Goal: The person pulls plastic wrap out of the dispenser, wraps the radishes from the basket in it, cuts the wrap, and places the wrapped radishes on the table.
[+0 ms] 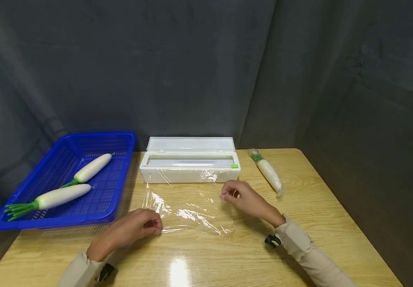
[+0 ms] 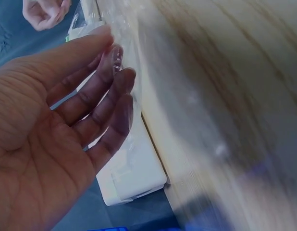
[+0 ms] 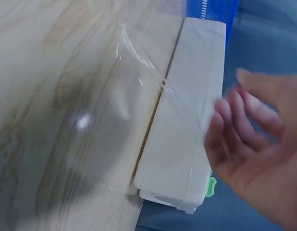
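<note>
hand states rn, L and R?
Left hand: closed, pinching the clear film.
Right hand: curled near the clear film; cannot tell whether it grips it, blurred in its wrist view.

In front of the white box (image 2: 136,168), we see the left hand (image 2: 62,120) palm towards us, its thumb and fingertips pinching clear plastic wrap (image 2: 127,24) that runs along the box's table side. Right of the box we make out the wood-grained table (image 2: 201,86), partly blurred, and left of it a dark cloth (image 2: 81,214). Near the box's upper end we find the right hand (image 2: 45,13), fingers bent, and below its lower end a blue rim (image 2: 107,229).
</note>
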Action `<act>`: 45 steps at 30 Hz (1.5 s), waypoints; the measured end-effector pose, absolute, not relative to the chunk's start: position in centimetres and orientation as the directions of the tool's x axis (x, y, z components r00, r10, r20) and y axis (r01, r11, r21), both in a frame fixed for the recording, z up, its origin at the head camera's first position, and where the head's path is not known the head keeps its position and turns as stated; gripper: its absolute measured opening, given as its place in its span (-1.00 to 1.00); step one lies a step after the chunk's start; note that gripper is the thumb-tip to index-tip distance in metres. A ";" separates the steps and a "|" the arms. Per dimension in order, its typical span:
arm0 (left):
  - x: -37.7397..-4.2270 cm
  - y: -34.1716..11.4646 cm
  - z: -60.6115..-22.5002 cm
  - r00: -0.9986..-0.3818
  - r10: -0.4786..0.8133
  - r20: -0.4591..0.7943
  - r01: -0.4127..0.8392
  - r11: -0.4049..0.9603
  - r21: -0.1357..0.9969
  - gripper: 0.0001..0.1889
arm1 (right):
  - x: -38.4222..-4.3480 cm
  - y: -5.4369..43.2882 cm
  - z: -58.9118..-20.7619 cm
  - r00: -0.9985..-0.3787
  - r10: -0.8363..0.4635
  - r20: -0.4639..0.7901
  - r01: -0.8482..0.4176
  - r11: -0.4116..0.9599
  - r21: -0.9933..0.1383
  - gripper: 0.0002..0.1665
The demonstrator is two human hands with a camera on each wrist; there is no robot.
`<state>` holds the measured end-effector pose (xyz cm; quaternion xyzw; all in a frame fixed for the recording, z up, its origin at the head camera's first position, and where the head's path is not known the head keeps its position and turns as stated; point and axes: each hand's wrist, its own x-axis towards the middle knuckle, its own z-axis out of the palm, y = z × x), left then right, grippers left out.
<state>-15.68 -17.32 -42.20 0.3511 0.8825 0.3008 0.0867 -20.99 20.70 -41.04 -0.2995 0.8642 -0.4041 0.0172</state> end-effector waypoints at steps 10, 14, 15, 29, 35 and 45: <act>-15.4 -17.4 -42.4 -0.763 0.638 0.106 0.566 0.579 0.587 -0.89 | -22.8 20.9 -42.0 -0.870 -0.206 0.449 -0.475 0.598 -0.646 -0.54; -15.3 -17.3 -42.4 -0.772 0.622 0.132 0.573 0.590 0.569 -0.86 | -23.5 21.2 -42.2 -0.867 -0.156 0.474 -0.460 0.619 -0.637 -0.38; -15.3 -17.3 -42.3 -0.769 0.622 0.146 0.584 0.592 0.555 -0.86 | -23.7 21.2 -42.3 -0.870 -0.146 0.471 -0.451 0.624 -0.639 -0.34; -15.7 -17.2 -42.6 -0.564 0.693 0.449 0.825 0.496 0.271 -0.76 | -25.7 21.5 -42.7 -0.946 -0.167 0.279 -0.321 0.601 -0.732 -0.05; -15.7 -17.2 -42.3 -0.566 0.628 0.535 0.801 0.572 0.176 -0.69 | -26.0 21.7 -43.0 -0.952 -0.170 0.255 -0.304 0.633 -0.712 -0.07; -16.4 -18.2 -40.8 -0.508 0.549 0.664 0.818 0.549 0.172 -0.95 | -26.3 22.2 -43.0 -0.948 -0.186 0.260 -0.317 0.643 -0.697 -0.18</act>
